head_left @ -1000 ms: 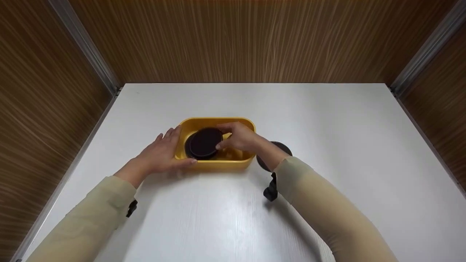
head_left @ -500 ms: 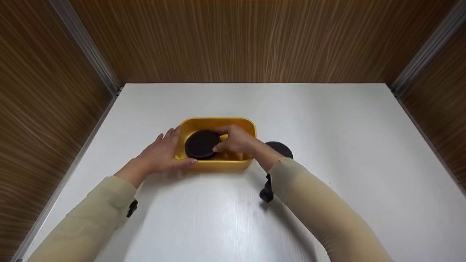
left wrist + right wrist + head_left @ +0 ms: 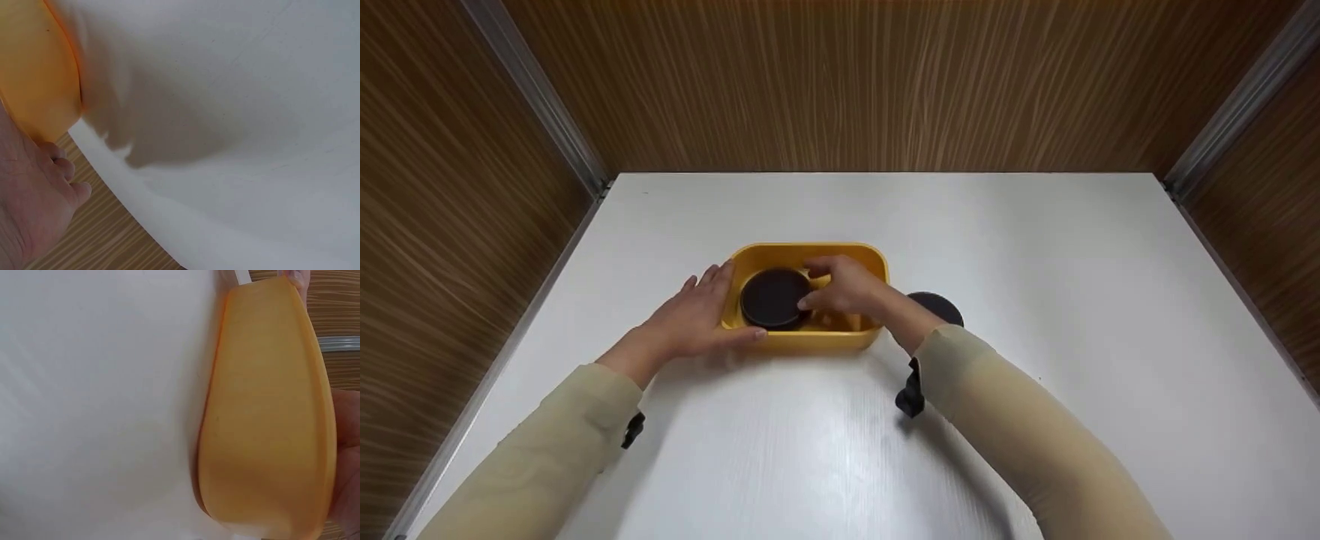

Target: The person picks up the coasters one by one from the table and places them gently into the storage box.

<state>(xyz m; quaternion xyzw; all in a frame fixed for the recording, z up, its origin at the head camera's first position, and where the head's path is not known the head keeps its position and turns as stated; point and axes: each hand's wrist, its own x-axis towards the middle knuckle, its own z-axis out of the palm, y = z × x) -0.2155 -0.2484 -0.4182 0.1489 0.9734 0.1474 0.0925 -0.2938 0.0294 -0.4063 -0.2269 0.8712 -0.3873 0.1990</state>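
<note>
A yellow rectangular container (image 3: 810, 342) with rounded corners sits mid-table. Inside, toward its left end, lies a stack of round black coaster-like discs (image 3: 775, 298), of which the top one shows. My left hand (image 3: 686, 319) rests against the container's left end, fingers straight along the end wall and thumb along the front rim. Reaching in from the right, my right hand (image 3: 847, 286) has its thumb at the top disc's right edge, its index finger raised apart from it. In the right wrist view the container's outer wall (image 3: 264, 410) hides most of that hand (image 3: 346, 439).
Another black disc (image 3: 937, 306) lies on the white table (image 3: 1035, 247) right of the container, partly hidden by my right forearm. Wood-grain panels (image 3: 840, 90) enclose the table at the back and both sides.
My right hand has lowered the upper disc onto the one inside the container and lined it up on top, then loosened its fingers from it. My left hand has stayed in place.
</note>
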